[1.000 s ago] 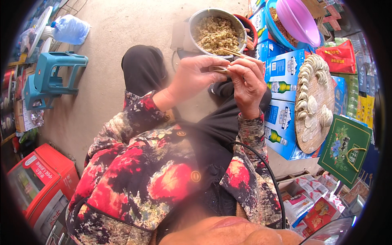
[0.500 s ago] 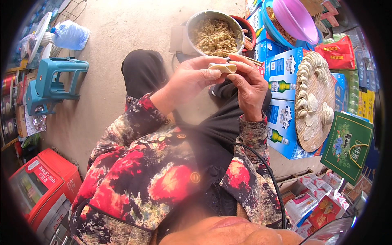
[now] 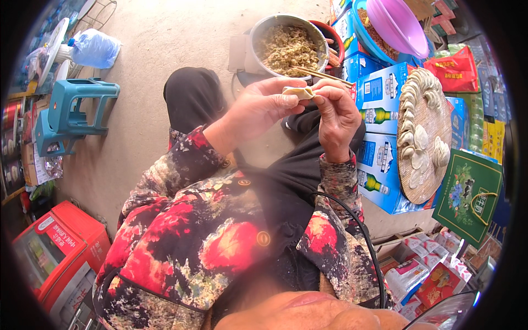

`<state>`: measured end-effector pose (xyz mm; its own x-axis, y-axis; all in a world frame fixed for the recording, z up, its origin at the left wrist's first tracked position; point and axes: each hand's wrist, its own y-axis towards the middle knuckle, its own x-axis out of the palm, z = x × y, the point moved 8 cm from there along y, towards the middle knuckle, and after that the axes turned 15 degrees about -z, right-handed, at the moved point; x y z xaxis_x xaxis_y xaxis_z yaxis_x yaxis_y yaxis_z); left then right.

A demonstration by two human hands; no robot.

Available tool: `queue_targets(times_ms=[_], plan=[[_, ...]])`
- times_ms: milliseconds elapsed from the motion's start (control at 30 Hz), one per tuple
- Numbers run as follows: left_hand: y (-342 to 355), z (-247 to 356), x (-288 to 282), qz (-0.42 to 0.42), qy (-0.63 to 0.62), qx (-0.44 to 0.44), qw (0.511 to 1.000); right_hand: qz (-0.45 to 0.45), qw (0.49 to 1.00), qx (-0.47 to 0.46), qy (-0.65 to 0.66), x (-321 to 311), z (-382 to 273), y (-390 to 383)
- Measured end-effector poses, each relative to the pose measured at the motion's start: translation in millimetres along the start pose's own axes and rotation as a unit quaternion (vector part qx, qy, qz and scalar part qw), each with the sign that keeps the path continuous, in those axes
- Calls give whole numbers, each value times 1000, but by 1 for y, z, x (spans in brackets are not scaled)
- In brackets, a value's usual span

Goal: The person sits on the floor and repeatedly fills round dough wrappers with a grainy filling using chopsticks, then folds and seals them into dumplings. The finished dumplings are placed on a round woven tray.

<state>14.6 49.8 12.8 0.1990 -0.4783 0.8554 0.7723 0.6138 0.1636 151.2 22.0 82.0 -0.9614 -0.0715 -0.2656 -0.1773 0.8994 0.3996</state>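
A folded dumpling (image 3: 297, 93) is held up between my two hands, over the floor in front of my knees. My left hand (image 3: 263, 104) grips its left end between thumb and fingers. At the dumpling's right end, my right hand (image 3: 336, 113) pinches the dough edge between thumb and forefinger. Just beyond my hands stands a metal pot (image 3: 257, 50) of chopped filling (image 3: 289, 48), with chopsticks (image 3: 319, 74) resting across its near right side. To the right, a round wooden board (image 3: 434, 129) carries finished dumplings (image 3: 408, 110) along its edge and flat dough wrappers (image 3: 419, 148).
Blue cartons (image 3: 377, 143) support the board. Behind them are a purple basin (image 3: 397, 25) and a blue basin (image 3: 360, 16). A green gift box (image 3: 467, 195) leans at the right. Blue stools (image 3: 82, 104) stand on the left, with a red cooler (image 3: 63, 247) nearer me.
My right fingers have drawn together and closed on the dumpling's right end, where its fold stood open before. My left hand has hardly moved.
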Motion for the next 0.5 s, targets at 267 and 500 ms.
queue_targets(times_ms=[267,500], plan=[[0,7,6,13,62,13,998,30,996,-10,-79,0,-20,5],[-1,10,7,30,122,11,992,4,999,9,-45,1,-15,4]])
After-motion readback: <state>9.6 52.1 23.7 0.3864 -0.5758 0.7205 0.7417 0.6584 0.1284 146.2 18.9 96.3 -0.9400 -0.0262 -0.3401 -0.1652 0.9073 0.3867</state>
